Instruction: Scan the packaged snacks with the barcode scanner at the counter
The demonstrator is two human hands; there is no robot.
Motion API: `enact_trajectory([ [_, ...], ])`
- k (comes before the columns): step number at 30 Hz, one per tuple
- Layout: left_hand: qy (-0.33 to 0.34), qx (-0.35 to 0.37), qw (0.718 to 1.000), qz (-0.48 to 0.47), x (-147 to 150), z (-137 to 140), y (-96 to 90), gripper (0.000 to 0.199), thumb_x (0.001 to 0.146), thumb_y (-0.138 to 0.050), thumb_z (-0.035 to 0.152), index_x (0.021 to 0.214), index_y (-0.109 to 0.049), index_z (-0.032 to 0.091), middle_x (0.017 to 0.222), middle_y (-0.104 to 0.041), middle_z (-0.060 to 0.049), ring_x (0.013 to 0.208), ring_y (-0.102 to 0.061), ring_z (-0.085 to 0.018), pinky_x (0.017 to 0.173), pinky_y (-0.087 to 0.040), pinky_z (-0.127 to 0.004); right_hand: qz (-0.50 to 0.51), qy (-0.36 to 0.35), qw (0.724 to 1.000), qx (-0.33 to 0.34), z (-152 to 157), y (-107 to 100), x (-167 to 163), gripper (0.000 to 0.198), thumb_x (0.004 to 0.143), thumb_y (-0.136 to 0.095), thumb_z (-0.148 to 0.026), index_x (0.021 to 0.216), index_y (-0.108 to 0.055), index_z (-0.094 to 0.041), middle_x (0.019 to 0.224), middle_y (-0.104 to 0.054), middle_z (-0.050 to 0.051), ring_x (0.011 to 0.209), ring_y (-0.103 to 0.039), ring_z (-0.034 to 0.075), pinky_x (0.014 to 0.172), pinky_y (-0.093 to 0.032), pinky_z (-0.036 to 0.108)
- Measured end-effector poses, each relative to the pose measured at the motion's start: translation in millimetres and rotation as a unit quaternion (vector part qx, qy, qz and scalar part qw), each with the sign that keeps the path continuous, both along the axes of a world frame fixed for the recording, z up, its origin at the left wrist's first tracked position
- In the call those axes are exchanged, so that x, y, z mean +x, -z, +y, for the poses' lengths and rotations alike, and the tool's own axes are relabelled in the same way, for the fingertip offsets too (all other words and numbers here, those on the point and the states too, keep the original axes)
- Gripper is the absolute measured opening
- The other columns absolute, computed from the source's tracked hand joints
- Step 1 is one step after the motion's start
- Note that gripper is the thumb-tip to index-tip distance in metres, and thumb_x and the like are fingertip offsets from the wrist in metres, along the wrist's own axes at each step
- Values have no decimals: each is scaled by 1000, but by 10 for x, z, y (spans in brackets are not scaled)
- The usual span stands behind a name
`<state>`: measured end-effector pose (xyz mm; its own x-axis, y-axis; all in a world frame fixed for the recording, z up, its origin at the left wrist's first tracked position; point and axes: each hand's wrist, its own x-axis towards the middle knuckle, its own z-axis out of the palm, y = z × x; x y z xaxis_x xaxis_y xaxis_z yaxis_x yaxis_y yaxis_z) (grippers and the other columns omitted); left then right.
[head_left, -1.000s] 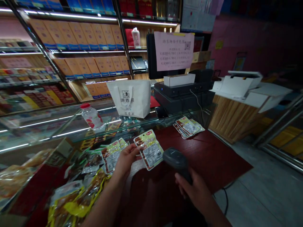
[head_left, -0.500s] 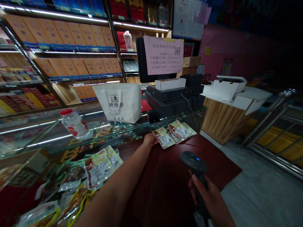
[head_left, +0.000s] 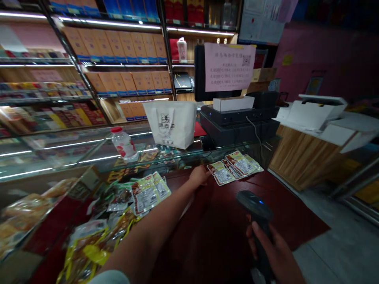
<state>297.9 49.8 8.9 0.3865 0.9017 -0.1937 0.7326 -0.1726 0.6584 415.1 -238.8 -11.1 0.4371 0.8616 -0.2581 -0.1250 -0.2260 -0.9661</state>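
Note:
My left hand (head_left: pixel 199 176) reaches across the dark red counter mat (head_left: pixel 216 225), its fingertips closed at the left edge of a flat snack packet (head_left: pixel 221 173). That packet lies beside a few overlapping packets (head_left: pixel 241 163) of the same yellow, brown and silver kind. My right hand (head_left: pixel 274 246) is wrapped around the handle of a black barcode scanner (head_left: pixel 256 205), which has a blue light on its head. Left of my forearm, two similar packets (head_left: pixel 146 193) rest on a heap of bagged snacks (head_left: pixel 112 228).
A white tote bag (head_left: pixel 171 128) and a red-capped bottle (head_left: pixel 123 145) stand on the glass case. Behind the mat are a monitor (head_left: pixel 200 75) with a pink notice and a black cash drawer (head_left: pixel 237 128). An open carton (head_left: pixel 83 185) of packaged food stands left.
The view has turned left, so things appear farther right. My left hand has drawn back slightly from the packet, which stays in place. The scanner stays in my right hand.

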Motion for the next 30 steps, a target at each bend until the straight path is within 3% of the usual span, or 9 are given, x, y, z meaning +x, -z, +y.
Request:
enact_trajectory([
  [3, 37, 80, 993, 83, -465, -281, -153, 24, 82, -70, 40, 91, -68, 17, 83, -72, -10, 83, -70, -25, 75, -49, -32, -11, -29, 999, -19, -16, 65, 4, 65, 79, -56, -78, 96, -60, -16, 63, -56, 0, 56, -52, 14, 54, -45, 27],
  [6, 32, 137, 974, 176, -1053, -447, -353, 19, 82, -69, 34, 94, -70, 19, 102, -72, -13, 103, -66, -31, 87, -47, -37, -9, -28, 999, -32, 12, 86, -33, 68, 76, -57, -81, 96, -61, -16, 66, -58, 1, 57, -53, 15, 53, -45, 27],
  [10, -16, 175, 945, 276, -1851, -356, -578, 41, 83, -67, 32, 121, -64, 15, 122, -65, -20, 116, -60, -36, 95, -44, -43, -7, -43, 999, -19, 112, 27, -165, 69, 75, -59, -79, 101, -60, -16, 65, -57, 0, 56, -53, 15, 52, -45, 27],
  [14, -39, 164, 925, 340, -2380, -174, -619, 62, 75, -75, 32, 130, -56, 11, 124, -64, -24, 116, -59, -38, 97, -42, -46, 10, -63, 998, 4, 215, 4, -318, 70, 75, -63, -77, 108, -59, -15, 66, -58, 0, 55, -53, 15, 51, -44, 27],
  [18, -29, 156, 923, 349, -2555, -117, -551, 67, 69, -79, 31, 130, -56, 14, 126, -63, -22, 120, -58, -37, 100, -40, -43, 13, -84, 996, 7, 253, 28, -433, 71, 73, -64, -76, 107, -59, -14, 66, -60, 1, 54, -53, 15, 50, -43, 27],
  [24, -26, 158, 938, 308, -2581, -47, -542, 79, 62, -83, 32, 133, -54, 11, 131, -61, -23, 124, -55, -37, 102, -40, -39, -15, -97, 995, 4, 225, -8, -522, 71, 75, -61, -77, 107, -59, -13, 66, -60, 2, 54, -55, 15, 52, -45, 28],
  [27, -40, 171, 946, 272, -2594, -7, -590, 72, 59, -81, 26, 126, -59, 12, 130, -61, -22, 123, -55, -37, 100, -41, -38, -15, -98, 995, 9, 210, -26, -534, 70, 76, -62, -75, 108, -58, -13, 67, -61, 2, 55, -54, 15, 52, -44, 27],
  [30, -50, 180, 958, 217, -2615, -9, -653, 49, 66, -70, 22, 114, -64, 15, 120, -67, -15, 111, -61, -31, 92, -44, -34, -16, -105, 994, 11, 208, -26, -536, 66, 76, -62, -75, 102, -59, -14, 65, -61, 1, 54, -54, 15, 51, -44, 27],
])
